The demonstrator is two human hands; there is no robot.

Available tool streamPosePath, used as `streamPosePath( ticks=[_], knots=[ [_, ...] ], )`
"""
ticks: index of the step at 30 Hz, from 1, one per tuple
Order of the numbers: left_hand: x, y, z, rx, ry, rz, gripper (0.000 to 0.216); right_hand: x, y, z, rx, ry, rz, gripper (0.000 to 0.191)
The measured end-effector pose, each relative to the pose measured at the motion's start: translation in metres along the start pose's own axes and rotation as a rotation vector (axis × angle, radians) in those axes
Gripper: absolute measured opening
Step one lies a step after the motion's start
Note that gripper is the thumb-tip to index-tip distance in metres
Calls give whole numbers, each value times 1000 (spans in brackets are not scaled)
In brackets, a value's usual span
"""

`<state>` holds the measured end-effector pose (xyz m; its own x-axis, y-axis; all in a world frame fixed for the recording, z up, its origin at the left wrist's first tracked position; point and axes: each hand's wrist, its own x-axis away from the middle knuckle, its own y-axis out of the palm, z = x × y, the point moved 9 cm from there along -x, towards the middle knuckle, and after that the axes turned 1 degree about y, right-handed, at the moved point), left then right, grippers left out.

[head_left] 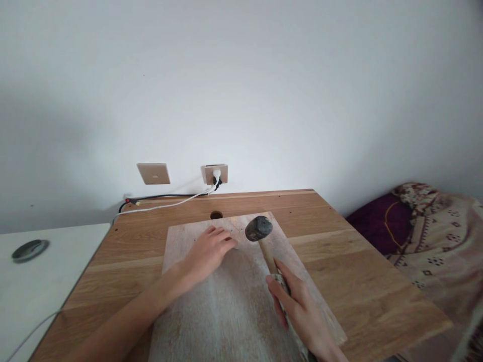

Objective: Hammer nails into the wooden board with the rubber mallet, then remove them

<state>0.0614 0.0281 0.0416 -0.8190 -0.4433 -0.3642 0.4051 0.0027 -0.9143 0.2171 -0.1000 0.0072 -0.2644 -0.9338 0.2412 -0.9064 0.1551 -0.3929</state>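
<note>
"Where's the mallet [258,229]?"

"From my end I see its dark head over the board [211,311], handle clasped in the right grip [298,304]."

"And the left grip [215,245]?"

"Curled at the board's far part; I can't tell whether it pinches anything. The board lies on the wooden table [335,251], a white plug [216,173] in the wall socket [208,176] beyond."
</note>
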Motion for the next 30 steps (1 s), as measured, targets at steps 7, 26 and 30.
streamPosePath(
  ticks=[7, 26, 30],
  knots=[
    [41, -16, -88, 414, -360, 154, 14, -1, 5, 5, -22, -5, -14, 77],
    [49, -14, -100, 445, -423, 148, 14, -20, 73, -43, -22, -106, -275, 50],
    [52, -14, -105, 441, -461, 165, 19, -26, 91, -54, -20, -143, -317, 44]
  ],
)
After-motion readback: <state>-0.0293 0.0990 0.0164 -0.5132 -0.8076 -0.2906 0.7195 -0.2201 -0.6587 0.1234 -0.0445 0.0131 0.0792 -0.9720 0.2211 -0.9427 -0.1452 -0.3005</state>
